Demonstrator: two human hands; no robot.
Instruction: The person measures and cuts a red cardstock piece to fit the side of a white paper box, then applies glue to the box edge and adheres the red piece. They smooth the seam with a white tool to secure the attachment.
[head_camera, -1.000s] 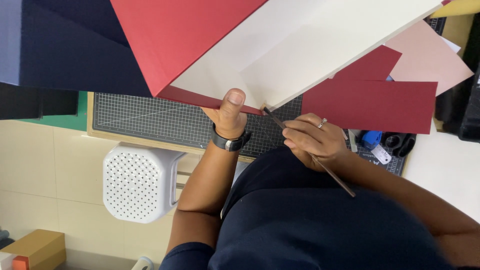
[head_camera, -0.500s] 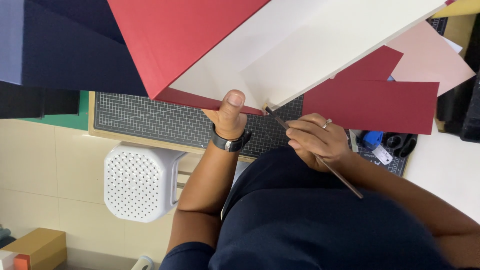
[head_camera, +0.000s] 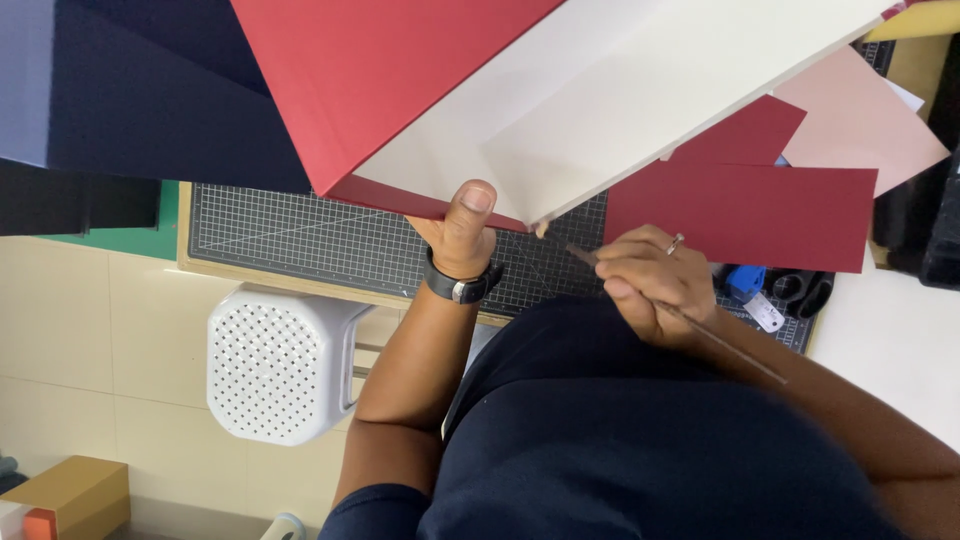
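At the far left a white perforated plastic stool (head_camera: 280, 365) stands on the tiled floor, beneath the edge of a grey gridded cutting mat (head_camera: 330, 235), and a dark navy board (head_camera: 150, 110) fills the upper corner. Next comes the thing being worked on, a large rigid box, red outside and cream-white inside (head_camera: 400, 70), held tilted above the mat with its open side toward the camera. The left hand (head_camera: 462, 225), with a black wristwatch (head_camera: 460, 288) below it, is clenched on the box's lower red edge with the thumb pressed upright against the rim. Its place has hardly changed over the last second, so the box has stayed steady. The change lies to the right: the right hand (head_camera: 650, 280) is pinched around a thin, dark-handled brush or stick (head_camera: 720, 338), and it has drawn back a little to the right and downward. The tip had been close under the cream corner of the box and now sits just short of it, apart from the edge rather than on it. The tip is small and slightly blurred, so I cannot say whether it carries glue or paint. As I judge it, the stroke at that corner is broken off for the moment while the box is kept in position. Further right, flat dark red card pieces (head_camera: 740, 215) lie on the mat, with a pale pink sheet (head_camera: 860, 120) beyond them.
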